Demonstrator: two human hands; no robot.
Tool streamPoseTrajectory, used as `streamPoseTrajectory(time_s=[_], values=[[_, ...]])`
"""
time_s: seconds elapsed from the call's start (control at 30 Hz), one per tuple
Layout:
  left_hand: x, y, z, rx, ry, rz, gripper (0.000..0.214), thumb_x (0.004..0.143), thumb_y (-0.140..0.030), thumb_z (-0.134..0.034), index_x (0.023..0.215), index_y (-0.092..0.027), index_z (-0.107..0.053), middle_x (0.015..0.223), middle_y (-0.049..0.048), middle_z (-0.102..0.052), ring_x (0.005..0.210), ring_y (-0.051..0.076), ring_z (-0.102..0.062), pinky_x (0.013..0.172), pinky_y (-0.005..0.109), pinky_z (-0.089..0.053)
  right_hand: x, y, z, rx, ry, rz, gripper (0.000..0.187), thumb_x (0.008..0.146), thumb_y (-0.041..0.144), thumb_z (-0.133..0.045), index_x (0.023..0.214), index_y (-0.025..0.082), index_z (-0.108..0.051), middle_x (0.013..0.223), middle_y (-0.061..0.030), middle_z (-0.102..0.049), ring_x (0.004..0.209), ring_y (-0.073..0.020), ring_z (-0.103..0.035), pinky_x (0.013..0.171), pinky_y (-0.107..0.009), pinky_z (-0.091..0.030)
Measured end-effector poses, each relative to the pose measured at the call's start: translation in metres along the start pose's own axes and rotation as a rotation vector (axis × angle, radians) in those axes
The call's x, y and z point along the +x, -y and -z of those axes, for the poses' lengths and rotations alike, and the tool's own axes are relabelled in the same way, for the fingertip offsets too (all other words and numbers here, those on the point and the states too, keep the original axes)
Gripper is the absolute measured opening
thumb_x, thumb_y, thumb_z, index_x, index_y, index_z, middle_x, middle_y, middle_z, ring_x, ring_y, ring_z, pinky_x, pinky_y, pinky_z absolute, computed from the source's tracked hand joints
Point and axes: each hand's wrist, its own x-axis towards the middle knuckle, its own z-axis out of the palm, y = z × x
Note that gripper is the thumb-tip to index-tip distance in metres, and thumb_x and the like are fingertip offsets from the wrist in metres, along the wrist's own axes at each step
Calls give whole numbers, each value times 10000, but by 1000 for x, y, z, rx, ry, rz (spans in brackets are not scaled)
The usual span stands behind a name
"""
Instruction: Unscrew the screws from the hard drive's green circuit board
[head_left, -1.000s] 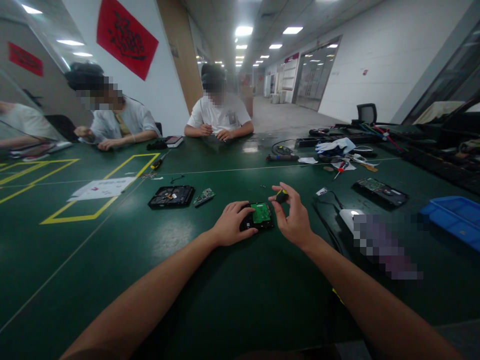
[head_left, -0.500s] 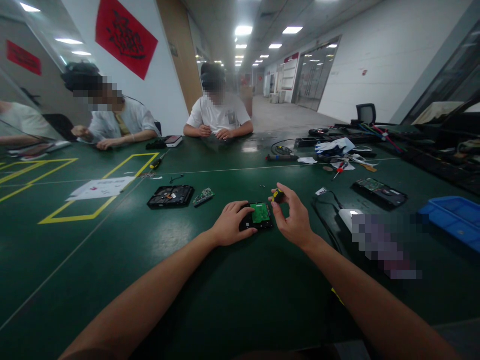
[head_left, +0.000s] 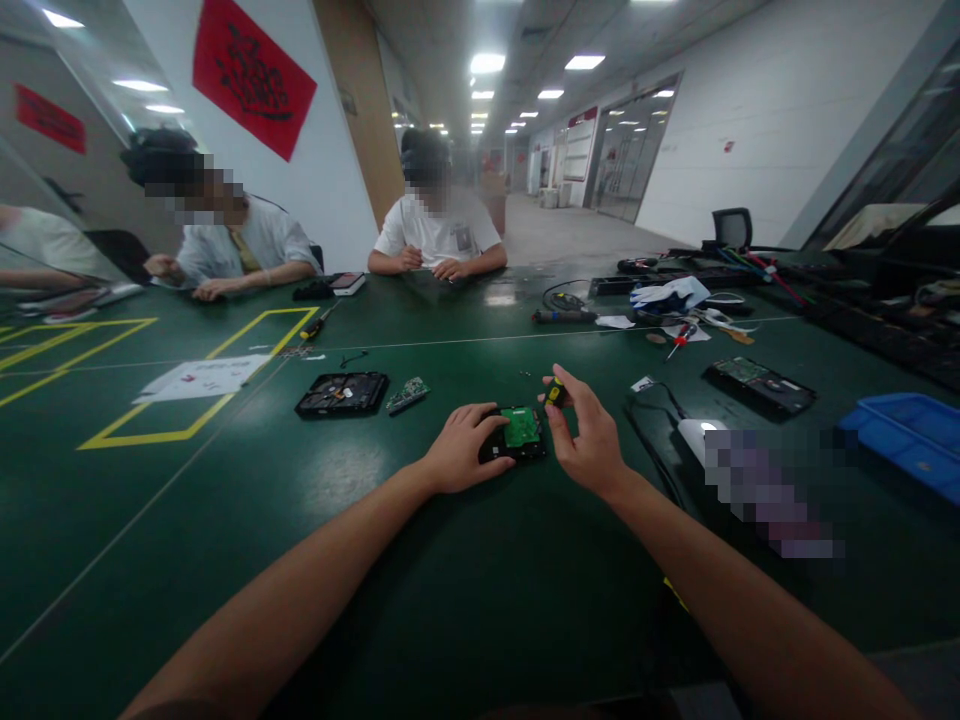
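Note:
A black hard drive [head_left: 534, 452] with a green circuit board [head_left: 520, 427] facing up lies flat on the table in front of me. My left hand [head_left: 466, 448] grips its left side, fingers over the top and thumb along the near edge. Between the thumb and fingertips of my right hand [head_left: 589, 430] is a screwdriver [head_left: 555, 391] with a yellow and black handle, held at the drive's right edge. Its shaft and tip cannot be made out. A few tiny screws [head_left: 525, 373] lie just beyond the drive.
To the left are an opened drive casing [head_left: 342, 393] and a loose circuit board [head_left: 409, 396]. On the right sit another drive [head_left: 759, 386], a cable [head_left: 652, 440], a blue tray [head_left: 904, 440] and a red screwdriver [head_left: 681, 341]. Two people sit across the table, another at far left.
The screwdriver handle has turned slightly in my right fingers. My left hand and the hard drive stay in place.

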Motion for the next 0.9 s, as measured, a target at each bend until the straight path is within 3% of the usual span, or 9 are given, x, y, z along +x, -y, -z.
streamPoseTrajectory(time_s=[0.17, 0.37, 0.67, 0.9], values=[[0, 1, -1, -3, -9, 3, 693, 879, -604, -700, 1443, -227, -557, 1518, 172, -499, 1413, 379, -462, 1184, 580, -366, 2, -1, 1, -70, -48, 19, 557, 1003, 267, -620, 1536, 324, -467, 1251, -101, -626, 1034, -262, -661, 912, -472, -599], [0, -1, 0, 3, -12, -5, 687, 891, -602, -686, 1444, -215, -558, 1513, 174, -504, 1409, 372, -466, 1185, 567, -368, 2, 0, 0, -35, -3, -1, 603, 1038, 211, -513, 1611, 314, -354, 1309, -110, -642, 1108, -270, -655, 990, -499, -567], [0, 0, -1, -3, -15, 0, 693, 880, -606, -698, 1445, -229, -558, 1512, 167, -507, 1409, 375, -466, 1181, 579, -375, 2, -2, 1, -100, -80, 10, 536, 988, 301, -665, 1498, 325, -503, 1207, -95, -624, 1015, -265, -656, 897, -473, -598], [0, -1, 1, 0, -11, -7, 692, 890, -615, -683, 1439, -213, -558, 1513, 178, -504, 1408, 374, -468, 1183, 577, -374, 1, 1, -1, -20, 14, 10, 594, 1034, 218, -510, 1597, 336, -362, 1349, -95, -642, 1126, -266, -660, 1014, -510, -562]])
